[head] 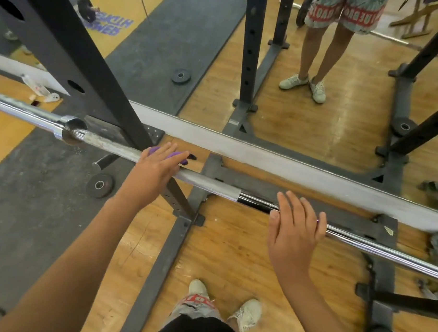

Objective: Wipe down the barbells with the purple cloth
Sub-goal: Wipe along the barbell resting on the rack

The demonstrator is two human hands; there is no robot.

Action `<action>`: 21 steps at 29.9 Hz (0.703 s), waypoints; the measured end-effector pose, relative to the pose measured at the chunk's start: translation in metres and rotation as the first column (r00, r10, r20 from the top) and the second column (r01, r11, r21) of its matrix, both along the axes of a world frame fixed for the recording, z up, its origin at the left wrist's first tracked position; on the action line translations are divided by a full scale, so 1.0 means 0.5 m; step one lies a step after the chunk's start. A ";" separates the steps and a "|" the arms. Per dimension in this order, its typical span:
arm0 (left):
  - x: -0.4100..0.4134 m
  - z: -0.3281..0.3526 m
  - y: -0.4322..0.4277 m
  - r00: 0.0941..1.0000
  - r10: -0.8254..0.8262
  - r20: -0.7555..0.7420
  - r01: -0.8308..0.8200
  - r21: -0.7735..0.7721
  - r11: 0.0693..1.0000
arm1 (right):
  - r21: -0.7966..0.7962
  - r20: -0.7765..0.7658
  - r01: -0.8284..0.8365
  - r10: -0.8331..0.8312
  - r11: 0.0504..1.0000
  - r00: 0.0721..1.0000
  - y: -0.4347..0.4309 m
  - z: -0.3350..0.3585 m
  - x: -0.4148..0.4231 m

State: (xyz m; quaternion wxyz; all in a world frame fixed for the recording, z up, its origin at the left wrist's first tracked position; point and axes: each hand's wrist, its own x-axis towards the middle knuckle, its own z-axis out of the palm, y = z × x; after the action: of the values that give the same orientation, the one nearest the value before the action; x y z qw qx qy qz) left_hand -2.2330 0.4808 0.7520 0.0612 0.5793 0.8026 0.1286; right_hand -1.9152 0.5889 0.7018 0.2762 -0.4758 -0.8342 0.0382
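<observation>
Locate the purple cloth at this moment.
Head view, left of centre: the purple cloth sits under the left hand, pressed onto the silver steel barbell beside the black rack upright.

mirrored lettering, barely readable
red band on the reflected shorts (344,12) shows reversed letters, roughly "bao"; the purple reflected floor lettering (107,23) is illegible.

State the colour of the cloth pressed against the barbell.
Purple; the cloth shows best in the head view, under the left hand.

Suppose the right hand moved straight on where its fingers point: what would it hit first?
The right hand lies across the barbell; straight ahead it would likely meet the mirror, though depth is unclear.
</observation>
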 end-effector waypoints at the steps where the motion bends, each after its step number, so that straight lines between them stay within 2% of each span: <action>1: 0.011 -0.002 0.003 1.000 0.022 0.008 -0.022 0.003 1.000 | 0.004 -0.002 0.000 0.000 1.000 1.000 0.001 -0.001 0.000; 3: 0.026 -0.010 0.005 1.000 0.017 0.011 -0.017 -0.002 1.000 | 0.010 -0.005 0.006 -0.006 1.000 1.000 0.002 -0.003 0.001; 7: 0.010 -0.014 -0.010 0.989 -0.112 -0.092 0.108 -0.047 0.993 | -0.001 0.002 0.010 -0.010 1.000 1.000 0.002 -0.001 -0.001; 12: -0.044 0.020 -0.016 0.998 0.056 -0.035 -0.058 -0.083 0.995 | -0.023 0.017 0.032 -0.031 0.999 0.999 -0.002 0.002 -0.005; 14: -0.024 0.021 -0.007 0.998 0.036 -0.045 -0.040 -0.083 0.996 | -0.020 0.014 0.046 -0.046 0.999 0.999 -0.004 0.003 -0.010; 18: -0.008 0.001 -0.001 0.992 -0.106 -0.068 0.102 -0.066 0.993 | -0.003 0.021 0.068 -0.068 0.998 0.997 -0.009 -0.001 -0.013; 21: -0.047 0.010 -0.014 0.996 -0.065 -0.060 0.062 -0.047 0.997 | 0.004 0.014 0.069 -0.069 0.998 0.998 -0.006 -0.002 -0.013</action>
State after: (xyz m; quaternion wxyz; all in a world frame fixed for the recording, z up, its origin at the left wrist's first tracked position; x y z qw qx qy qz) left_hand -2.2563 0.4738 0.7569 0.0536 0.6067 0.7879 0.0907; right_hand -1.9216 0.5857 0.7010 0.2722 -0.5040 -0.8194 0.0235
